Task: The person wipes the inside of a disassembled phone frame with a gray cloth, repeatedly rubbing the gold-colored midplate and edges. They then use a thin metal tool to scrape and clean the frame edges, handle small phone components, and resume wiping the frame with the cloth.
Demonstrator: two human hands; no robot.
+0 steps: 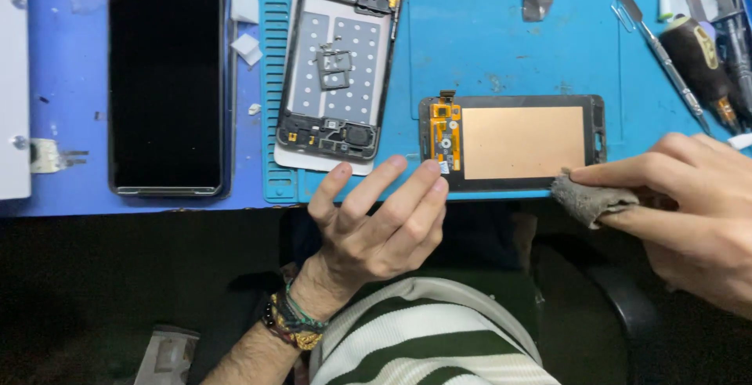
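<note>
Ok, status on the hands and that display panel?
Left hand open, fingertips steadying display panel at its near-left corner. Right hand pinching grey cloth against panel's near edge. Nothing in the way.

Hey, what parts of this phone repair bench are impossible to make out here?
- Right hand, head view: palm and wrist cut off by the right edge.
- Grey cloth: partly hidden under that hand's fingers.
- Screen panel: its face lies downward, unseen.
- Tools at top right: cut off by the frame edge.
- Parts on the phone frame: too small to identify.
</note>
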